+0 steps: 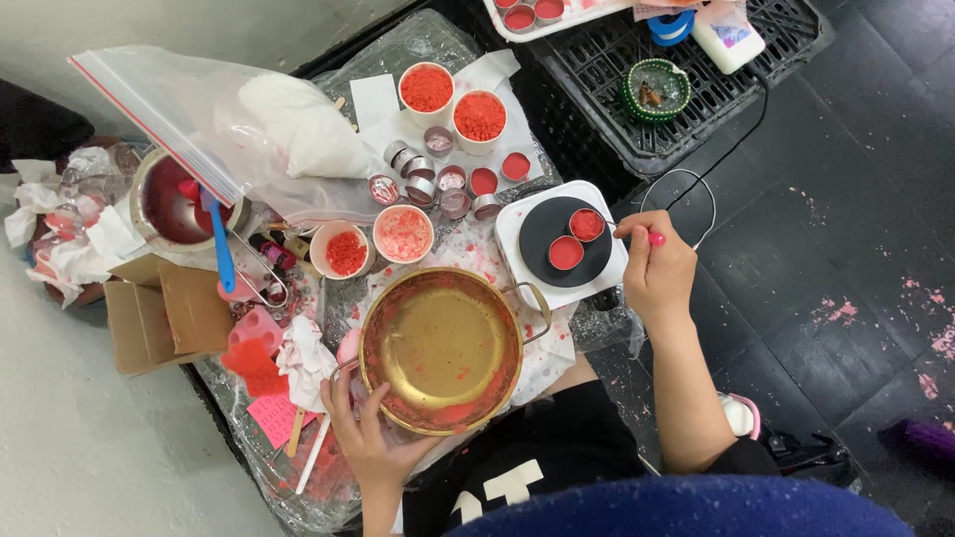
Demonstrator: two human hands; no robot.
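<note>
Nearest the camera, the left hand (pixel 373 438) grips the rim of a brass-coloured pan (pixel 443 350) — nearly empty, smeared with red residue — on the plastic-covered table (pixel 298 487). The right hand (pixel 657 268) pinches a thin pink-tipped tool (pixel 652 238) beside a black hotplate (pixel 567 242) bearing two small tins of red wax (pixel 576 239). Paper cups of red flakes (pixel 453 99) stand beyond — the tool's working end is hard to make out.

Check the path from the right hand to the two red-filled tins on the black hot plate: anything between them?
Nothing visible. The right hand sits just right of the hot plate; both tins lie uncovered on it, beside the hand.
</note>
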